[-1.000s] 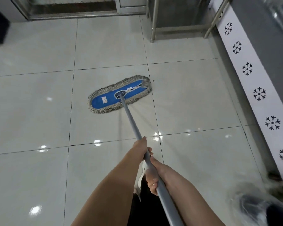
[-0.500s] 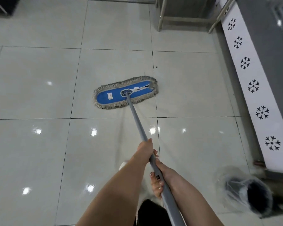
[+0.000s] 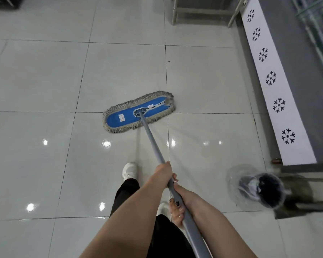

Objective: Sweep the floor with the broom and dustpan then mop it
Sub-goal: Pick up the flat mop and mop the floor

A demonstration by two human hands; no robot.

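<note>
Both bare forearms stretch forward and down. The left hand (image 3: 164, 174) grips the grey mop handle (image 3: 153, 144) farther from the body. The right hand (image 3: 179, 203) wraps the handle just behind it (dark-painted nails showing).

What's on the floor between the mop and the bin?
Nothing. The head view shows only bare shiny tiles between the mop and the bin.

Glossy pale grey floor (image 3: 45, 81) of large square tiles, dotted with light glints (image 3: 106, 143); a white panel (image 3: 268, 94) with black snowflake marks lines its right edge beside a grey wall (image 3: 296, 71), metal legs (image 3: 174, 12) stand at its far edge, and a blurred, perhaps plastic-lined bin (image 3: 259, 190) sits near the panel.
</note>
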